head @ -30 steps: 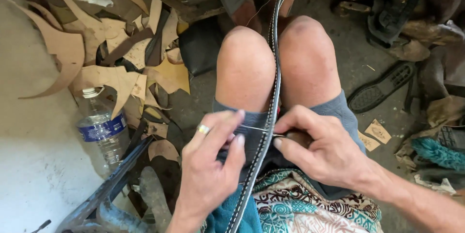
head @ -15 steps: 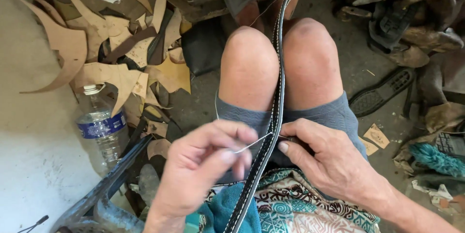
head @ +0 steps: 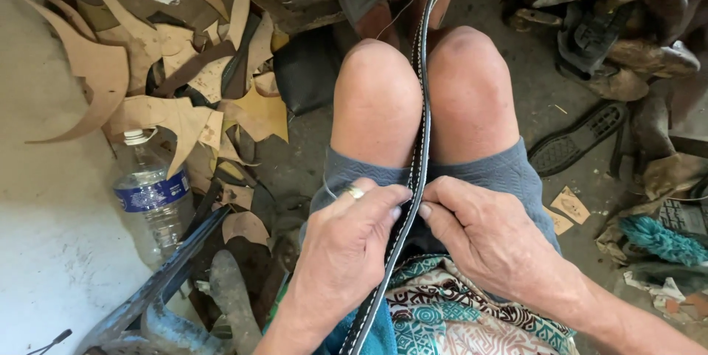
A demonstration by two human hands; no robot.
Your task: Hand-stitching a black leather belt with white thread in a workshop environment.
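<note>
My left hand (head: pixel 346 252) and right hand (head: pixel 487 241) pinch a narrow, dark, white-stitched strap (head: pixel 419 141) from both sides in my lap, where it runs between my bare knees, past a clear plastic bottle (head: pixel 151 200) and tan leather scraps (head: pixel 169 115).

The left hand (head: pixel 346 252) and the right hand (head: pixel 487 241) meet in the lap, backs upward, fingertips almost touching between the thighs. Both pinch with thumb and forefinger. The bare knees press close together ahead.
</note>
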